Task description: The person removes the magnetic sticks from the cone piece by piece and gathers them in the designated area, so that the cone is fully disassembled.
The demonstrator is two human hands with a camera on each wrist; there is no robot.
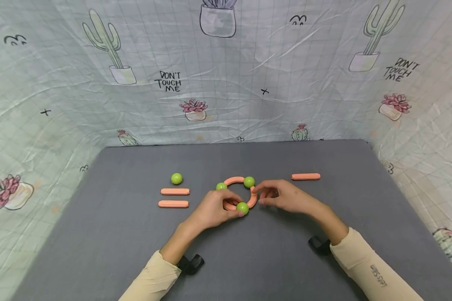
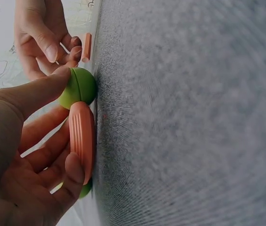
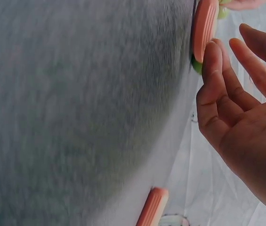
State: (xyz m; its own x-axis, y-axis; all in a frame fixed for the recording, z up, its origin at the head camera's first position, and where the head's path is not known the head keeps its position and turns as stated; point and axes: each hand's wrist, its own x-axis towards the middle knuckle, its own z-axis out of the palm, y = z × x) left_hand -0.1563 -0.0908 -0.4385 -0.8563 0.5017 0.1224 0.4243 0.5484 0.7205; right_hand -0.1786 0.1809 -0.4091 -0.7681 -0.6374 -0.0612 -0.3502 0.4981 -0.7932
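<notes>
Three green balls and three curved orange sticks form a ring on the grey table. With thumb and fingers, my left hand point(image 1: 214, 209) pinches the front ball point(image 1: 242, 208), whose seam shows in the left wrist view. Beside its lower fingers lies the front-left curved stick point(image 2: 82, 141), meeting that ball. My right hand point(image 1: 286, 196) is at the ring's right side, fingers loosely bent, its index fingertip right by the upper end of the right curved stick point(image 1: 253, 200). The back ball point(image 1: 249, 182) and left ball point(image 1: 221, 186) flank the back curved stick point(image 1: 234, 180).
Left of the ring are a loose green ball point(image 1: 176, 178) and two straight orange sticks, one behind point(image 1: 175, 191) the other point(image 1: 173, 204). Another straight stick point(image 1: 305, 176) lies at the back right. Printed cloth point(image 1: 226, 83) hangs behind the table point(image 1: 109, 246).
</notes>
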